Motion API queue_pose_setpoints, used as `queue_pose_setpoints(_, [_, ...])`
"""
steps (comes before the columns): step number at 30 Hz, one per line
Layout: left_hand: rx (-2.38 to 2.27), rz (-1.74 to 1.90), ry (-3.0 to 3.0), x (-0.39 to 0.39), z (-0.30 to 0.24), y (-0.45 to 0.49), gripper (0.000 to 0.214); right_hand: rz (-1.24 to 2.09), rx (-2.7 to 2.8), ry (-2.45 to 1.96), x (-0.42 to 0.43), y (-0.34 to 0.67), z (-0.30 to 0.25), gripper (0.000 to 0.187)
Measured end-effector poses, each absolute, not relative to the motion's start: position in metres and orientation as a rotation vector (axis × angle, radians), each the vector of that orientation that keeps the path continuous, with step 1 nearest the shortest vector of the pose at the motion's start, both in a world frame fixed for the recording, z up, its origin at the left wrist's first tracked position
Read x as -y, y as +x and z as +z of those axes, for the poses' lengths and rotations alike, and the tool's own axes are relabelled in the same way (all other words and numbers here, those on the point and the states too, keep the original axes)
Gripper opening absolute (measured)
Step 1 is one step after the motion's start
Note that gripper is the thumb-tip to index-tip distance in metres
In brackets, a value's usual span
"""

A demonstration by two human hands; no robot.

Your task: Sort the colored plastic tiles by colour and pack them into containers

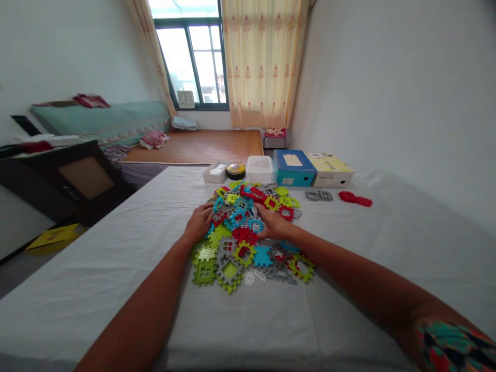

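Observation:
A heap of plastic interlocking building pieces in green, red, blue and grey lies on the white cloth before me. At its left edge, my left hand rests against the pieces with its fingers stretched, the tips partly hidden among them. My right hand reaches into the heap from the right, thumb and fingers apart around blue and grey pieces. Between the hands are several blue pieces and grey window-shaped ones. Nearer to me lie a blue square piece and a small white toothed wheel.
Behind the heap stand a small white tray, a round black-and-yellow tin, a clear plastic tub, a blue box and a yellow-and-white box. Joined grey pieces and red pieces lie to the right.

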State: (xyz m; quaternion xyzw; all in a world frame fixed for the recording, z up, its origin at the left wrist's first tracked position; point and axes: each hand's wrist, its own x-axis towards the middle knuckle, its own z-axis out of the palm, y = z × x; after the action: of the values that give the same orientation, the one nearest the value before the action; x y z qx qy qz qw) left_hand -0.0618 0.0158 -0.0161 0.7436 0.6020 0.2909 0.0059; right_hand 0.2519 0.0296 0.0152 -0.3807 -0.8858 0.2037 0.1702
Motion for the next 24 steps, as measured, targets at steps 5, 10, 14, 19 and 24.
queue_pose_setpoints(5, [-1.898,0.915,2.312,-0.016,-0.015,-0.06,0.041,0.603,2.508,-1.138,-0.022,0.239,0.017,0.118])
queue_pose_setpoints(10, [-1.932,0.885,2.318,-0.013,-0.014,-0.052,0.04,0.651,2.395,-1.21,-0.011,0.22,0.012,0.117])
queue_pose_setpoints(14, [-1.918,0.875,2.34,-0.009,-0.014,-0.044,0.04,0.574,2.399,-1.167,-0.002,0.203,0.019,0.113])
queue_pose_setpoints(19, [-1.864,0.861,2.375,-0.007,-0.012,-0.043,0.035,0.558,2.487,-1.197,-0.005,0.193,0.033,0.09])
queue_pose_setpoints(24, [-1.834,0.857,2.393,-0.008,-0.014,-0.047,0.028,0.738,2.302,-1.193,-0.012,0.196,0.033,0.063])
